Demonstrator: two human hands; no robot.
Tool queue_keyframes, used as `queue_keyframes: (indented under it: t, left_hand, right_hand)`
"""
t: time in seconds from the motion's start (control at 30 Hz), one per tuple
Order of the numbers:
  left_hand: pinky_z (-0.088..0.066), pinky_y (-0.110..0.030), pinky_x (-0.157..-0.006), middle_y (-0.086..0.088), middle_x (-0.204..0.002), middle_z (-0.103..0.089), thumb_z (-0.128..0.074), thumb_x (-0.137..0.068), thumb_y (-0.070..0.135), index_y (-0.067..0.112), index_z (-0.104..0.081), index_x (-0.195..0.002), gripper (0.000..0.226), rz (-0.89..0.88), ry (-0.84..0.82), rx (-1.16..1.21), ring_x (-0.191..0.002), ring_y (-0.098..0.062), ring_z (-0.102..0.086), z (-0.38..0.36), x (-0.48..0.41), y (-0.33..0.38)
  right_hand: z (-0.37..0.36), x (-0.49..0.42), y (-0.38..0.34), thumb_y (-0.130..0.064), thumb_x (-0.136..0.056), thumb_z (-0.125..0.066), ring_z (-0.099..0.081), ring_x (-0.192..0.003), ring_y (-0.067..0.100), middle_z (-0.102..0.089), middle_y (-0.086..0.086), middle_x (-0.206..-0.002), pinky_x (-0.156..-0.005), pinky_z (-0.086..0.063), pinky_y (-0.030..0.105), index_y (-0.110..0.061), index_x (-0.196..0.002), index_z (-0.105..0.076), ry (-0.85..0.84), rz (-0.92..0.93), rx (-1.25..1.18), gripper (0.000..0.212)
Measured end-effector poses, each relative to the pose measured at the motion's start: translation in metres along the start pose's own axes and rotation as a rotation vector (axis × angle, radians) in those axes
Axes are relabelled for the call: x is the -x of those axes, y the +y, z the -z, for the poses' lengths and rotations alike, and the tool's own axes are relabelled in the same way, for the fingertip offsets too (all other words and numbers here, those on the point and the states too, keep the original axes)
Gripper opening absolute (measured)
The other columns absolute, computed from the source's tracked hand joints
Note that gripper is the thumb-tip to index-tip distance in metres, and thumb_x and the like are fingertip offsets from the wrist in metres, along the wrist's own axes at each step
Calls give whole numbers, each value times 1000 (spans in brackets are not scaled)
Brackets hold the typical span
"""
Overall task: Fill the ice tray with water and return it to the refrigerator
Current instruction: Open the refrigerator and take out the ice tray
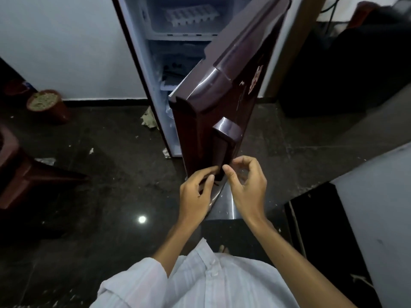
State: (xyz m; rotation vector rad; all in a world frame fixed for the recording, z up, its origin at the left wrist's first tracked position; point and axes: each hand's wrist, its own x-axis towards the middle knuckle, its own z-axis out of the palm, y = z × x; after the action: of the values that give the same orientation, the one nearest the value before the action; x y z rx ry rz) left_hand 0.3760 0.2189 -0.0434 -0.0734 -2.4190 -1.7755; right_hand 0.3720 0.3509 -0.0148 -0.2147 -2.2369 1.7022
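Note:
A white ice tray (191, 14) lies in the freezer compartment at the top of the open refrigerator (160, 70). The maroon refrigerator door (224, 90) stands partly open and swings toward me. My left hand (195, 196) grips the lower end of the door handle (224, 143), fingers curled round its edge. My right hand (246, 187) is just right of the handle with curled fingers, its fingertips touching the handle's lower end.
A brown pot (47, 105) filled with pale grit stands on the dark floor by the white wall at the left. A brown plastic stool (20, 167) is at the far left. A black and grey cabinet (347, 221) sits at the right. Scraps litter the floor.

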Motion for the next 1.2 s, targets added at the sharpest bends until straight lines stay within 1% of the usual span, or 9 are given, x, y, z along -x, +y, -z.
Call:
queue_keyframes:
  t: [0.13,0.23,0.37,0.7,0.87,0.97,1.07,1.13,1.2]
  left_hand:
    - [-59,-41,-84,0,-107,-71,-58,-97,2,9,-71,-109,18,-119,160,15,-102,-16,-69,-3,20,-1]
    - [-57,-30,-90,-3,-114,-65,-57,-96,-2,13,-64,-116,26,-58,296,42,-108,-15,-65,-8,26,1]
    - [-51,-21,-98,5,-130,-60,-56,-96,-3,19,-58,-133,43,36,123,74,-122,-7,-59,-20,29,8]
    - [-52,-33,-104,10,-132,-62,-54,-93,-8,24,-60,-133,52,23,-144,62,-127,-3,-56,-50,36,20]
    - [-42,-24,-112,8,-141,-58,-51,-97,-4,19,-56,-140,49,-2,-401,75,-133,-2,-50,-62,26,25]
    - [-41,-20,-111,4,-141,-58,-51,-97,-4,14,-56,-140,46,-57,-425,62,-133,0,-49,-74,23,26]
    - [-40,-16,-109,7,-139,-56,-51,-97,-3,12,-56,-138,44,-116,-411,18,-131,5,-48,-82,20,24]
    - [-38,-20,-113,4,-142,-54,-51,-97,-1,9,-56,-140,45,-183,-417,-31,-135,2,-45,-85,17,19]
    - [-36,-24,-116,0,-147,-52,-51,-97,1,10,-54,-141,45,-237,-433,-80,-139,-4,-43,-87,12,13]
  right_hand:
    - [16,18,9,-15,-86,-74,-63,-94,8,-62,-4,-98,-78,-52,16,-11,-102,-62,-18,36,61,21]
    - [22,29,14,-17,-85,-75,-63,-99,10,-62,-5,-104,-82,-55,23,-11,-109,-62,-28,37,85,27]
    - [31,39,18,-21,-85,-75,-60,-106,8,-59,-8,-112,-86,-54,26,-13,-118,-60,7,24,103,37]
    - [64,36,28,-27,-85,-76,-51,-119,5,-45,-5,-130,-97,-50,30,-16,-133,-47,154,-20,143,57]
    - [72,26,34,-31,-80,-79,-49,-120,7,-43,0,-131,-97,-46,16,-13,-138,-40,276,-73,126,72]
    - [86,20,40,-32,-77,-79,-49,-116,8,-44,4,-129,-91,-38,2,-8,-137,-41,357,-86,144,76]
    - [101,15,46,-31,-80,-78,-46,-117,5,-43,3,-130,-91,-35,-1,-10,-139,-40,398,-97,179,73]
    - [108,13,50,-31,-83,-75,-42,-119,0,-44,6,-133,-95,-35,1,-11,-141,-39,429,-117,207,71]
    - [114,11,55,-33,-87,-71,-42,-123,1,-41,6,-138,-104,-42,20,-15,-144,-37,457,-146,206,68]
